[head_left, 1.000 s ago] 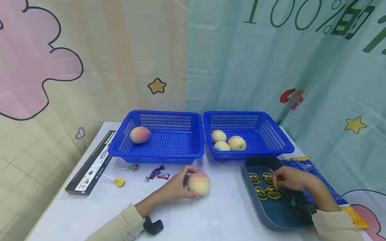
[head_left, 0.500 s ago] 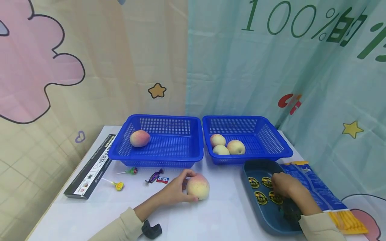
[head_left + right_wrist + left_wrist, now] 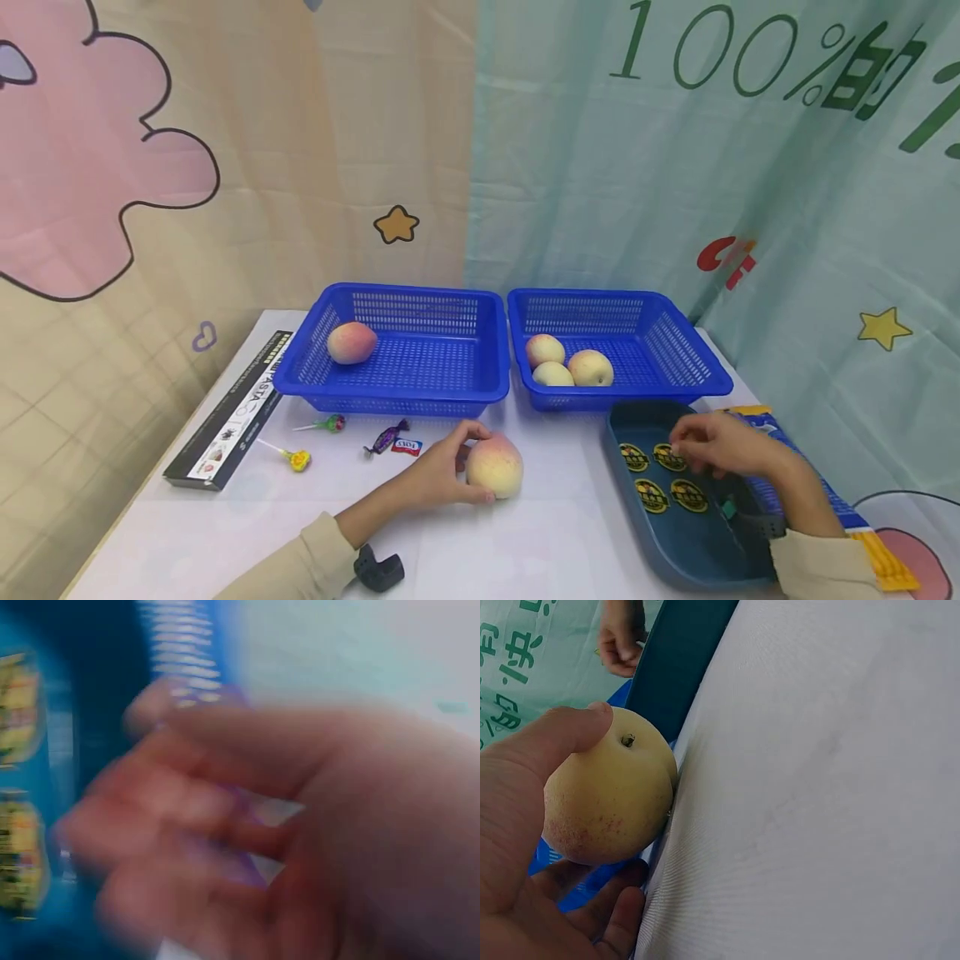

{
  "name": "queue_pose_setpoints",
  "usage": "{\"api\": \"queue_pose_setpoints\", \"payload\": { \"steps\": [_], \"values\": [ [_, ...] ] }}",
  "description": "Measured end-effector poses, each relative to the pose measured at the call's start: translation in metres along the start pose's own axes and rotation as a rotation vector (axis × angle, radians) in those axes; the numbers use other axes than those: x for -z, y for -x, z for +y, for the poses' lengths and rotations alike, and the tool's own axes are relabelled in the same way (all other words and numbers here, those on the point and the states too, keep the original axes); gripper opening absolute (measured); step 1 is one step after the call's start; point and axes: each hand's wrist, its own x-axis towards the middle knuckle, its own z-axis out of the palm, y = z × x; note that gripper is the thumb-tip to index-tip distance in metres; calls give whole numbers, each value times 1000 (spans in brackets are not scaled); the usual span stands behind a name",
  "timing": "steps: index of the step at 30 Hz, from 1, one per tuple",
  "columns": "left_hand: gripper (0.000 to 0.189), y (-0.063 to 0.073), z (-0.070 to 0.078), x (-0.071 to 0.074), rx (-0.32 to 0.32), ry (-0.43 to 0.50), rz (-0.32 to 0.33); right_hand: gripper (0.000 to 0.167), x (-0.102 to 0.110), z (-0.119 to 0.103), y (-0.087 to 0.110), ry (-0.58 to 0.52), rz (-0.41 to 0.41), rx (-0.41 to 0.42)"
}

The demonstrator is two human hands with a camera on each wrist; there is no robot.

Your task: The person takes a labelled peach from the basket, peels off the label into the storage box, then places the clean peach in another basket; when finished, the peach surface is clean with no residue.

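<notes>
Peach (image 3: 494,465) on white bench (image 3: 555,533), my left hand (image 3: 438,473) curled round it, before blue baskets. My right hand (image 3: 712,446) hovers over sticker (image 3: 669,456) in dark tray (image 3: 678,554), fingers curled; grip unclear, wrist view blurred. Step looks like sticker pickup; next likely needs clean pinch.

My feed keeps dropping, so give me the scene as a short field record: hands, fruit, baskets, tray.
left hand: grips a peach on the white table
right hand: fingers curled over the dark tray; grip unclear, wrist view blurred
tray contents: four round yellow stickers
left basket: one peach
right basket: three peaches
</notes>
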Motion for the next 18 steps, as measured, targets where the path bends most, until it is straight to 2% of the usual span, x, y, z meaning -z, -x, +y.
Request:
{"api": "queue_pose_setpoints", "payload": {
  "steps": [2, 3, 5, 7, 8, 10, 13, 16, 18],
  "values": [
    [75, -2, 2, 1, -9, -2, 0, 20, 17, 3, -1, -46, 171, 107],
    [75, -3, 3, 1, -12, 0, -1, 26, 25, 6, -2, -51, 278, 131],
    [75, -5, 5, 1, -27, 5, -10, 40, 38, 16, -5, -24, 460, 127],
    [75, -8, 9, 0, -42, 13, -28, 57, 49, 30, -9, -28, 519, 81],
    [75, -10, 12, -1, -50, 14, -36, 65, 53, 38, -11, -35, 504, 36],
    [76, -14, 19, -4, -73, 7, -49, 79, 58, 56, -16, -51, 424, -57],
    [77, -27, 39, -4, -129, -11, -47, 87, 57, 75, -20, -82, 307, -139],
    [79, -49, 66, 2, -198, -24, -18, 86, 53, 85, -22, -111, 264, -158],
    [79, -69, 85, 9, -248, -10, 1, 84, 51, 86, -24, -119, 265, -152]
  ]
}}
